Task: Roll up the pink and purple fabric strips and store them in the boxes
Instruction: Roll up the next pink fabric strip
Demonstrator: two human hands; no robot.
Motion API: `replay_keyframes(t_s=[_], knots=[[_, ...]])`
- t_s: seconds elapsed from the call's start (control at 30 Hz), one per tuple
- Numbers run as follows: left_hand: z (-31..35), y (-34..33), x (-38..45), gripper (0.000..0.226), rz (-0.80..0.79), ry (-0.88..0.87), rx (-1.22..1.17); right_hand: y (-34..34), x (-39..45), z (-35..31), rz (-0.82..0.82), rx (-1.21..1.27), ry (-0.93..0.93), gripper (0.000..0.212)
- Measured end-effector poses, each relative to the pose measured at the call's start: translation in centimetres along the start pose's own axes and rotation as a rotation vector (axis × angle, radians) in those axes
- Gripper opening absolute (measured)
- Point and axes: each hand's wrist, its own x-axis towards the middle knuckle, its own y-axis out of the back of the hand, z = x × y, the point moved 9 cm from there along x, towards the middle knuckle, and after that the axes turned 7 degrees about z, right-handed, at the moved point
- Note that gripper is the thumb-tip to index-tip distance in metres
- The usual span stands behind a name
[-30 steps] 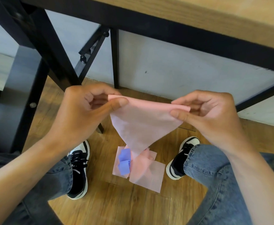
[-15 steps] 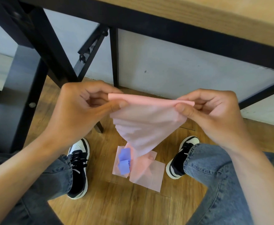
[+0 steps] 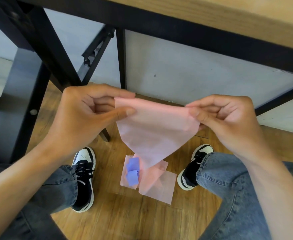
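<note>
Pinching the pink fabric strip by its top corners, we clamp it with our left hand and right hand; below our grip, purple strips lie on pink pieces.

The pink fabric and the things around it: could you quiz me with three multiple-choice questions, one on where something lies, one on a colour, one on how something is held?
1. Where do the loose fabric pieces lie?
A. on the tabletop
B. on the wooden floor between the shoes
C. in a box

2. What colour is the small piece on top of the pile?
A. purple
B. green
C. yellow

3. How is the pink fabric held?
A. left hand only
B. pinched by both hands
C. not held

B: the pile rests on the floor.
A: the small piece is purple.
B: the left hand and right hand pinch the pink fabric at its top corners.
</note>
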Motion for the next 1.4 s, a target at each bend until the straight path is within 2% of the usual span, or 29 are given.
replay_keyframes(t_s=[0.1, 0.23, 0.47, 0.6, 0.8, 0.93, 1.13, 1.23, 1.4], knots=[[-0.4, 0.3, 0.1, 0.015, 0.032, 0.021, 0.023, -0.3, 0.0, 0.0, -0.016, 0.004, -0.001, 0.013], [-0.4, 0.3, 0.1, 0.009, 0.058, 0.013, 0.017, -0.8, -0.3, -0.6, -0.054, 0.007, 0.034, 0.030], [-0.3, 0.0, 0.0, 0.021, 0.022, 0.000, -0.030, -0.1, -0.2, -0.3, 0.053, -0.028, 0.039, 0.020], [0.2, 0.1, 0.1, 0.035, 0.016, -0.028, -0.020, -0.4, -0.2, -0.3, 0.026, -0.002, 0.038, 0.017], [0.3, 0.2, 0.1, 0.019, 0.031, -0.030, -0.022, -0.9, -0.1, -0.4, -0.054, 0.094, 0.012, 0.017], [0.2, 0.1, 0.2, 0.017, 0.025, -0.013, -0.011, -1.2, -0.4, -0.1, -0.080, 0.066, 0.003, 0.030], [0.8, -0.1, 0.3, 0.032, -0.011, -0.051, -0.044, -0.6, -0.1, 0.7, -0.005, 0.051, -0.052, 0.010], [1.2, -0.1, 0.2, 0.031, -0.022, -0.084, -0.037, -1.1, -0.2, 1.0, -0.054, 0.047, -0.069, 0.015], [0.7, 0.2, 0.2, 0.015, 0.001, -0.073, 0.006, -1.5, -0.3, 0.6, -0.091, 0.104, -0.051, 0.025]])
